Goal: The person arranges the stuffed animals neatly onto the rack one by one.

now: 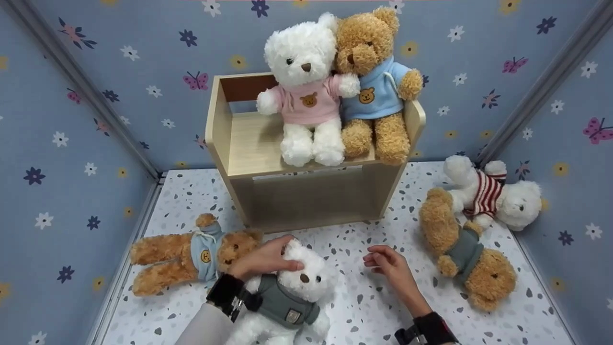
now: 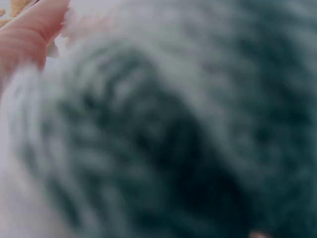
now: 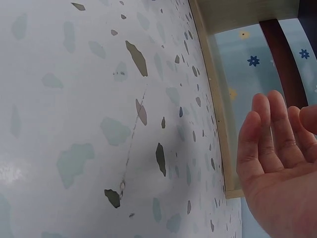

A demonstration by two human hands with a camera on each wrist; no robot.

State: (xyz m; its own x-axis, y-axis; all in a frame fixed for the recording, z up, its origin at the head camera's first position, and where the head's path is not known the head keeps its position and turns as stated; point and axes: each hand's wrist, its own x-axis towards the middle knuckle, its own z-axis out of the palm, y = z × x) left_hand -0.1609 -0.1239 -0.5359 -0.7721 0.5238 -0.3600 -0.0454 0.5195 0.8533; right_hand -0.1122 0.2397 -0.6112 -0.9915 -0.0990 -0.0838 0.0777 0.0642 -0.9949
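Note:
In the head view my left hand [image 1: 269, 258] holds a white teddy bear [image 1: 313, 273] in a dark grey-green top by its head, thumb across the face near the nose. The bear leans back at the front of the surface, its legs partly cut off by the lower edge. Blurred grey-green cloth [image 2: 119, 148] fills most of the left wrist view, with a finger at its upper left corner. My right hand [image 1: 393, 272] hovers to the right of the bear, fingers loosely bent and holding nothing. The right wrist view shows its palm and fingers apart from anything.
A two-tier wooden shelf [image 1: 218, 129] stands behind. On top sit a white bear in pink [image 1: 311, 103] and a brown bear in blue [image 1: 376, 91]. Another brown bear [image 1: 163, 263] lies left. At right lie a grey-topped brown bear [image 1: 467, 254] and a striped-sweater white bear [image 1: 488, 194].

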